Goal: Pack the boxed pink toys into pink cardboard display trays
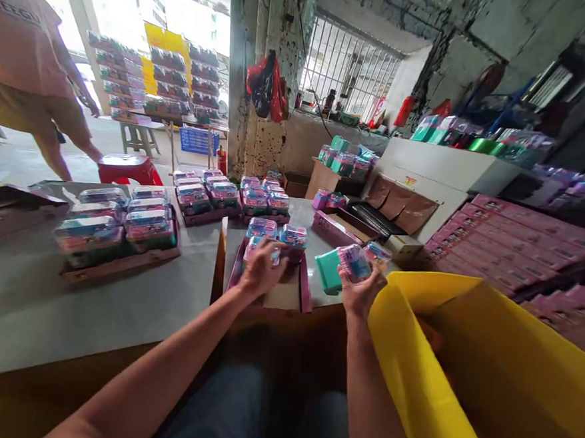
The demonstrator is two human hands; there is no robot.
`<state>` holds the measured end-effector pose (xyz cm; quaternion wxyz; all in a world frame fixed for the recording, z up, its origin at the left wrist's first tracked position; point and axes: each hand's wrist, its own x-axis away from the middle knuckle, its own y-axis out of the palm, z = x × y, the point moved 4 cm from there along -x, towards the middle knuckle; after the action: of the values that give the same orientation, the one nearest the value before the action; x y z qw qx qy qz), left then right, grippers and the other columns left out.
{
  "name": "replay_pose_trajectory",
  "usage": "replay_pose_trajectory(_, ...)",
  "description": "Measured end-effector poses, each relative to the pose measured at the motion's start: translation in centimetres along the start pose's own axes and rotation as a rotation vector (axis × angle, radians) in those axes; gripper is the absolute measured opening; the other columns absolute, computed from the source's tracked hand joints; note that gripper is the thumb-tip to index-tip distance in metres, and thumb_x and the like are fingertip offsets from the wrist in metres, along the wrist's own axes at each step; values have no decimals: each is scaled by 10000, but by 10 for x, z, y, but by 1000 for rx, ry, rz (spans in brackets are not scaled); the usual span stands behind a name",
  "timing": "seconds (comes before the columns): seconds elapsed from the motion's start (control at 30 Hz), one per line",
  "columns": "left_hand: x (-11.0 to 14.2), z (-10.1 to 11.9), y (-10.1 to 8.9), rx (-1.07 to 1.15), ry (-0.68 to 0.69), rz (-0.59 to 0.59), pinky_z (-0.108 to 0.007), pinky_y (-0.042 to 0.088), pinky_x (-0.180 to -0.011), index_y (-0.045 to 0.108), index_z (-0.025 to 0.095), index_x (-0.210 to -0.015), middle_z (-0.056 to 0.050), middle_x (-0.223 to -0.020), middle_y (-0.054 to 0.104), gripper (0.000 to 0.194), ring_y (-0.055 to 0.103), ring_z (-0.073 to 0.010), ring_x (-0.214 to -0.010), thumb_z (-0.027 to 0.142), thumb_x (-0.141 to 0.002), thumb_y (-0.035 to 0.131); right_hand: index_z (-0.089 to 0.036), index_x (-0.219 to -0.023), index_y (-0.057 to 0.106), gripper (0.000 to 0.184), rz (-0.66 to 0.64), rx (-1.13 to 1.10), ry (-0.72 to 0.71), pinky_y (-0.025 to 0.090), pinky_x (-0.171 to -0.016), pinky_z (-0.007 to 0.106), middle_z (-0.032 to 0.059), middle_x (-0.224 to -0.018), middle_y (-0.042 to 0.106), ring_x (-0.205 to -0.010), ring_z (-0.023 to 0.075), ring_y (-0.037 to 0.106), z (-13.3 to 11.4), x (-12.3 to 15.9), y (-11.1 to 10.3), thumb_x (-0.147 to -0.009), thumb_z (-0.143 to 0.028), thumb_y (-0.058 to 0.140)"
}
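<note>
My left hand [261, 269] is closed over a small clear-lidded toy box [255, 246] and holds it inside a shallow pink cardboard tray [305, 293] on the grey table [91, 298]. Two more toy boxes [277, 232] stand at the tray's far end. My right hand [362, 292] grips another small pink toy box [353, 261] just right of the tray. A teal box [327, 271] lies beside that hand, and one more toy box [377, 253] sits just behind it.
Filled trays of toy boxes [116, 230] cover the table to the left and behind. A big yellow bin [462, 371] stands at my right. Flat pink cartons [516, 238] are stacked at right. A person in a pink shirt [28, 60] stands far left near a red stool [126, 167].
</note>
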<state>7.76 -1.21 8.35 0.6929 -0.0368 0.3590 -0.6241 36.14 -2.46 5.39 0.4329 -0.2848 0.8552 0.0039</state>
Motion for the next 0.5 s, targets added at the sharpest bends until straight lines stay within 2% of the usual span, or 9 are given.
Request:
replay_pose_trajectory(0.07, 1, -46, -36, -301, -222, 126, -382, 403, -1131, 606, 157, -1272, -137, -1356, 554, 411, 507, -277, -1315, 295, -885, 581, -144, -1295, 478, 713, -18, 117, -52, 376, -1092, 596, 234, -1301, 531, -1264, 393, 449, 25, 4, 14, -743, -494, 765)
replay_pose_trajectory(0.1, 4, -69, -50, -406, -373, 107, -401, 409, -1121, 587, 128, -1297, -167, -1361, 545, 465, 507, -307, -1320, 338, -882, 594, -141, -1310, 471, 694, -54, 141, -75, 385, -1091, 575, 242, -1309, 525, -1266, 385, 452, 33, 6, 22, -771, -484, 741)
replay_pose_trajectory(0.17, 11, -108, -64, -499, -594, -46, -410, 457, -1052, 578, 85, -1309, -210, -1338, 558, 573, 561, -345, -1258, 442, -864, 625, -136, -1346, 450, 671, -113, 157, -108, 384, -1100, 556, 255, -1336, 504, -1288, 376, 445, 40, 10, 35, -821, -478, 691)
replay_pose_trajectory(0.2, 14, -121, -63, -500, -635, -129, -394, 477, -1016, 589, 83, -1302, -214, -1325, 571, 599, 592, -343, -1217, 480, -856, 631, -130, -1365, 437, 679, -121, 164, -113, 370, -1109, 568, 267, -1362, 480, -1310, 382, 427, 38, 12, 39, -837, -483, 674)
replay_pose_trajectory(0.27, 18, -135, -53, -487, -637, -236, -346, 491, -970, 603, 128, -1306, -187, -1331, 580, 578, 625, -311, -1170, 507, -870, 609, -119, -1398, 416, 729, -90, 188, -103, 313, -1131, 615, 288, -1412, 431, -1362, 408, 367, 23, 14, 43, -843, -519, 668)
replay_pose_trajectory(0.33, 19, -138, -39, -476, -622, -251, -321, 491, -946, 631, 177, -1272, -155, -1316, 594, 471, 631, -290, -1158, 452, -893, 578, -132, -1434, 394, 791, -122, 147, -126, 280, -1151, 627, 269, -1448, 412, -1390, 403, 338, -4, 17, 52, -834, -561, 679)
replay_pose_trajectory(0.37, 19, -138, -33, -474, -617, -250, -318, 491, -937, 647, 190, -1238, -145, -1298, 601, 407, 631, -286, -1154, 403, -903, 558, -156, -1458, 376, 820, -203, 81, -147, 294, -1157, 608, 241, -1458, 418, -1391, 381, 352, -20, 20, 62, -826, -576, 687)
replay_pose_trajectory(0.43, 19, -136, -23, -469, -612, -247, -314, 494, -911, 666, 191, -1171, -137, -1258, 613, 321, 637, -279, -1132, 295, -904, 520, -214, -1510, 319, 905, -456, -126, -154, 357, -1149, 545, 182, -1474, 425, -1380, 330, 399, -49, 30, 92, -791, -588, 721)
replay_pose_trajectory(0.5, 18, -136, -19, -464, -616, -233, -312, 498, -882, 661, 184, -1155, -138, -1241, 613, 314, 647, -270, -1092, 229, -892, 496, -249, -1554, 240, 1050, -714, -341, -73, 404, -1126, 506, 156, -1508, 396, -1384, 311, 414, -67, 43, 126, -718, -586, 779)
